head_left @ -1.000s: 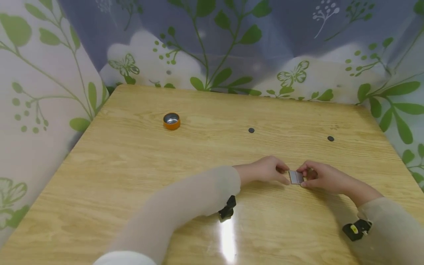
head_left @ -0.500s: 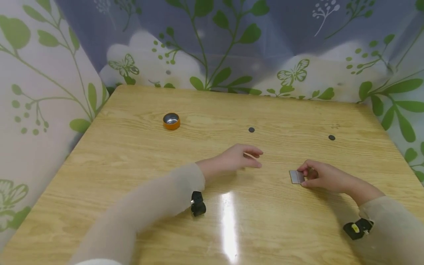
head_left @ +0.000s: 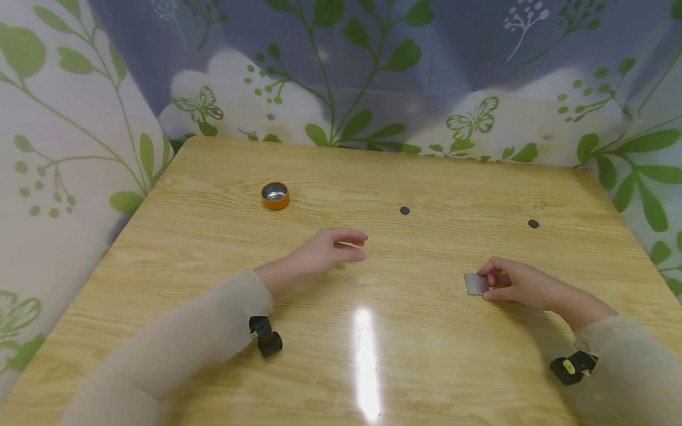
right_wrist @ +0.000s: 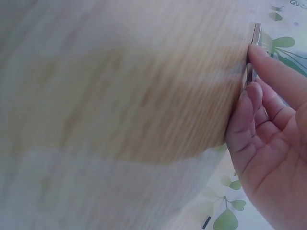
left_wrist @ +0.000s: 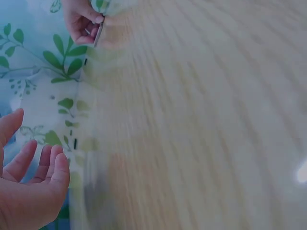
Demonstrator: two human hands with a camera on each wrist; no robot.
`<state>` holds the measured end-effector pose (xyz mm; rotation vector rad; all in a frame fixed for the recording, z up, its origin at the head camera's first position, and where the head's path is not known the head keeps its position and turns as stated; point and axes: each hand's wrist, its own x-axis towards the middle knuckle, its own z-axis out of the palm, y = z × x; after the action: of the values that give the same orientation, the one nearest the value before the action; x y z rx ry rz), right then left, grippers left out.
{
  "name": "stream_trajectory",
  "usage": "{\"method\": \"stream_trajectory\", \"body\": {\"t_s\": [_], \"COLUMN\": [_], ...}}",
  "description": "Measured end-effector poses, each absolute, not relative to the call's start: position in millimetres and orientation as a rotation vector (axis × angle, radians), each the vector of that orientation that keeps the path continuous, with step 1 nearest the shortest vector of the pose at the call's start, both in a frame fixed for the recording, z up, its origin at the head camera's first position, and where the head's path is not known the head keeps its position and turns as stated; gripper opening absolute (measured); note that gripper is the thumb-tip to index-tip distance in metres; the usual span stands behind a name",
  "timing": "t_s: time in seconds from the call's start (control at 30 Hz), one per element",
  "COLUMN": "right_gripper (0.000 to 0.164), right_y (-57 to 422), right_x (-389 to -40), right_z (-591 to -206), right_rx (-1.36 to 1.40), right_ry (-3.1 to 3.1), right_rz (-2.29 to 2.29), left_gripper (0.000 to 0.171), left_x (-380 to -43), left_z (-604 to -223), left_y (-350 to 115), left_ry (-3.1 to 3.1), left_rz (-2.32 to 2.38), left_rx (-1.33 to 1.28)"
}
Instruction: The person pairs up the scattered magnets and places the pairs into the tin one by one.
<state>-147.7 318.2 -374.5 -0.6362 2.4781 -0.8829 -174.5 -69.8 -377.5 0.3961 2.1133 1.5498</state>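
A small flat silver-grey rectangular piece (head_left: 473,284), with a line across it, lies at the table's right side. My right hand (head_left: 519,287) pinches its right end between thumb and fingers. Seen edge-on in the right wrist view, the thin piece (right_wrist: 256,34) sticks out past the fingertips of that hand (right_wrist: 276,120). My left hand (head_left: 324,251) hovers over the middle of the table, thumb and fingers apart around nothing. In the left wrist view its palm and loosely bent fingers show (left_wrist: 41,167), far from the right hand (left_wrist: 79,21).
An orange cup-like container (head_left: 275,196) with a shiny metal inside stands at the back left. One dark round disc (head_left: 405,210) lies beyond the hands near the middle, another dark disc (head_left: 533,223) further right. Leaf-patterned cloth (head_left: 373,77) borders the wooden table (head_left: 330,171).
My left hand has left the grey piece and moved well to the left, fingers apart. The right hand has stayed in place, still pinching the piece.
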Motion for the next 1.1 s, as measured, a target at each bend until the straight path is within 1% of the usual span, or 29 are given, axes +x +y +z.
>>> {"method": "stream_trajectory", "body": {"t_s": [0.47, 0.7, 0.83, 0.93, 1.1], "right_gripper": [0.031, 0.031, 0.031, 0.032, 0.032], "right_y": [317.8, 319.0, 318.7, 318.3, 319.2], "right_x": [-149.0, -149.5, -149.5, -149.5, -149.6], "right_z": [-372.6, -372.5, -372.8, -373.1, -374.1], "right_rx": [-0.635, -0.622, -0.621, -0.615, -0.607], "right_ry": [2.462, 2.458, 2.457, 2.460, 2.464], "right_rz": [-0.851, -0.848, -0.856, -0.858, -0.851], "left_gripper": [0.050, 0.051, 0.055, 0.059, 0.067], "left_x": [-167.5, -167.6, -168.7, -174.3, -195.1], "left_z": [-385.9, -391.8, -392.2, -391.4, -392.3], "left_y": [-141.9, -154.4, -162.4, -171.5, -183.2], "left_ry": [2.200, 2.202, 2.201, 2.217, 2.277], "left_rz": [1.640, 1.728, 1.784, 1.807, 1.892], "left_rx": [0.143, 0.017, -0.160, -0.305, -0.425]}}
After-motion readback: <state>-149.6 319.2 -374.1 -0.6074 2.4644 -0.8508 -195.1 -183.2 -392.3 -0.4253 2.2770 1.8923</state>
